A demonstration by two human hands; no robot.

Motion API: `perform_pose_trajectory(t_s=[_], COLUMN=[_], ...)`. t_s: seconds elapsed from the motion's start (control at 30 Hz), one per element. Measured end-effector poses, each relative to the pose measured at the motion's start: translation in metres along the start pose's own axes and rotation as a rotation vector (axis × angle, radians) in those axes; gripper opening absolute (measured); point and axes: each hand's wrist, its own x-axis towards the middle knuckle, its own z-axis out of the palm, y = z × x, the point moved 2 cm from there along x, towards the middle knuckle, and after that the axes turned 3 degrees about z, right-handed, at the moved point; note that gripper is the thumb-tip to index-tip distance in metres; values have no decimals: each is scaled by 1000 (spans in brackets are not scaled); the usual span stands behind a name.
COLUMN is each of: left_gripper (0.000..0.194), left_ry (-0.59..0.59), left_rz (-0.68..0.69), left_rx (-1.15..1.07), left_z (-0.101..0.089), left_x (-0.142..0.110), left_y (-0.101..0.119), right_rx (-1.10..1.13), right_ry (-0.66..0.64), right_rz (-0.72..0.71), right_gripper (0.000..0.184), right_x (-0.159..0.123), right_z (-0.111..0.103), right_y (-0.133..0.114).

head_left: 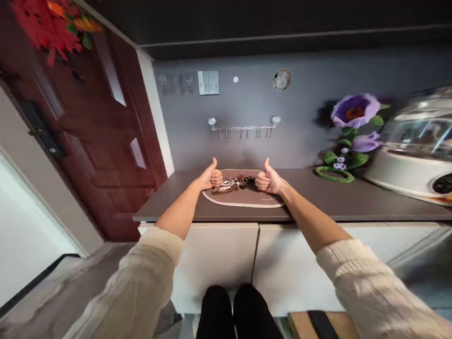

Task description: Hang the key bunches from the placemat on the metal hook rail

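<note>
My left hand [211,178] is held over the left part of an oval mat [236,200], its fingers curled into a fist and its thumb pointing up. On the right, my right hand [267,180] makes the same thumb-up fist above the mat. Nothing shows in either hand. Between them a small pile of keys and key rings [236,182] lies on the mat, with a brown elongated piece [225,189] at its left front. Single items in the pile are too small to tell apart.
The mat lies on a dark countertop [310,202] over white cabinets [215,254]. A hook rail [243,128] is fixed to the grey wall behind. Purple artificial flowers [356,110] and a white appliance with a clear cover [406,167] stand right. A dark red door [95,141] is left.
</note>
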Motion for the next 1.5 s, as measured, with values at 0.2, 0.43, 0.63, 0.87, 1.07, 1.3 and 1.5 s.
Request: perform_pose_trajectory(t_s=[0.2, 0.43, 0.63, 0.87, 1.07, 1.3, 1.5], left_gripper=[64, 32, 12, 15, 24, 23, 21], left_ry=[69, 471, 587, 394, 313, 312, 333], left_rz=[84, 367, 458, 460, 356, 263, 246], left_rx=[-12, 471, 1030, 1374, 1368, 1329, 1255], left_z=[2, 0, 2, 3, 2, 3, 4], left_x=[-1, 4, 13, 10, 11, 15, 16], left_y=[4, 22, 20, 4, -4, -12, -11], right_rx=[-73, -355, -506, -1073, -1402, -1553, -1543], right_ry=[58, 322, 518, 581, 616, 618, 624], right_rz=[-27, -217, -227, -223, -224, -215, -230], right_gripper=[65, 32, 17, 7, 10, 11, 12], right_x=[0, 24, 55, 56, 48, 51, 52], right_z=[3, 23, 24, 12, 14, 11, 9], right_y=[-2, -23, -21, -4, -9, -9, -8])
